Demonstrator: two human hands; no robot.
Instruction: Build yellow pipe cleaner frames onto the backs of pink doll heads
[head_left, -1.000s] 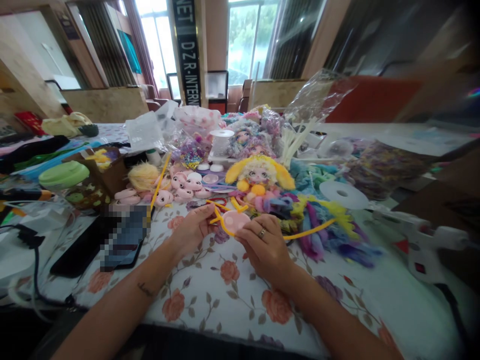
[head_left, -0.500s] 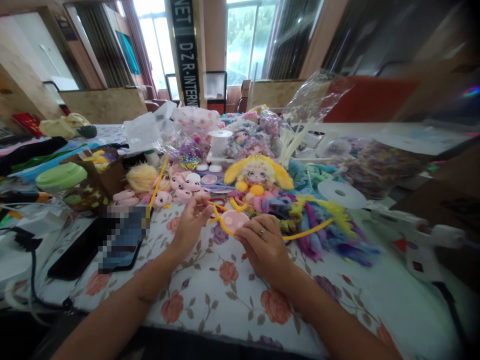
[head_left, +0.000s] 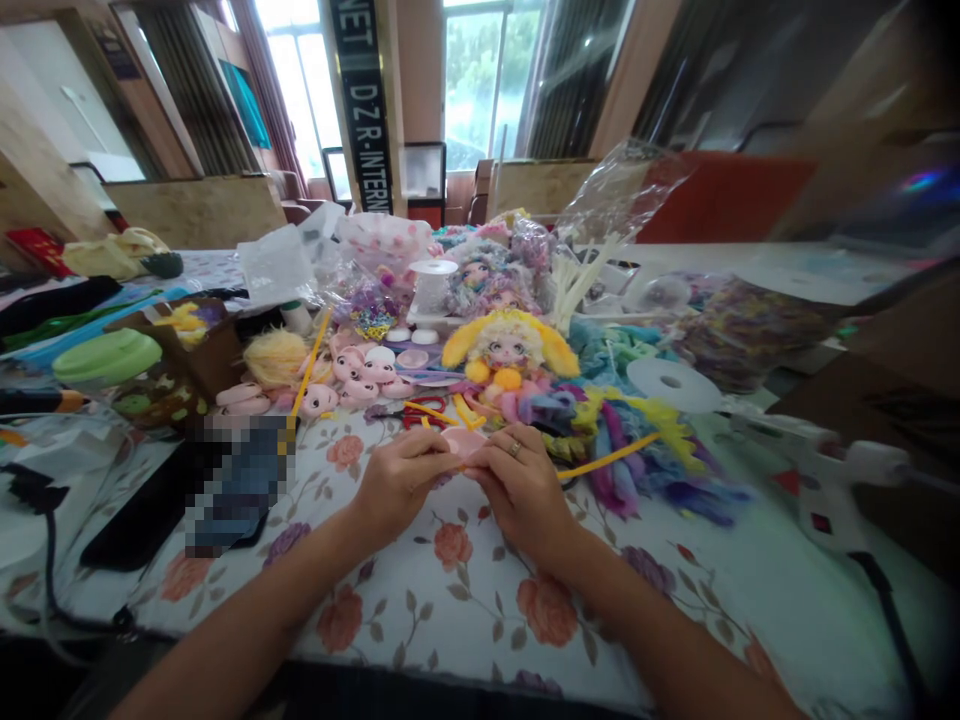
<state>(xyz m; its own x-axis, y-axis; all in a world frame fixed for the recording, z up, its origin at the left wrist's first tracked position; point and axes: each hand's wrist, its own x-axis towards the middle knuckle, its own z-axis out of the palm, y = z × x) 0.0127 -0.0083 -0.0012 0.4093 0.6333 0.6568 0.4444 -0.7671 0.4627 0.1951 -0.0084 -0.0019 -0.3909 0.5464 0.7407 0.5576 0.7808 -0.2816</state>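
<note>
Between my hands is a pink, rounded plastic piece (head_left: 465, 440), like the doll-head pieces on the table. My left hand (head_left: 401, 480) is closed, pinching its near left edge. My right hand (head_left: 525, 490), with a ring on one finger, pinches the near right edge. A yellow strip (head_left: 611, 458) sticks out to the right from behind my right hand; whether it is gripped too is hidden. Just beyond my fingers lie red-handled scissors (head_left: 416, 413) and short yellow strip pieces (head_left: 466, 412). A finished doll with yellow ears (head_left: 506, 350) sits behind them.
Pink doll faces (head_left: 349, 365) and a yellow fluffy ball (head_left: 276, 358) lie left. Two phones (head_left: 142, 510) rest nearer. At right are coloured fleece (head_left: 619, 460), a white spool (head_left: 673, 385) and a glue gun (head_left: 825, 470). A green-lidded jar (head_left: 109, 360) stands far left.
My left hand has moved right and down from the yellow strip ends to the pink piece. The piece is now tilted and more covered by fingers. The view has shifted slightly.
</note>
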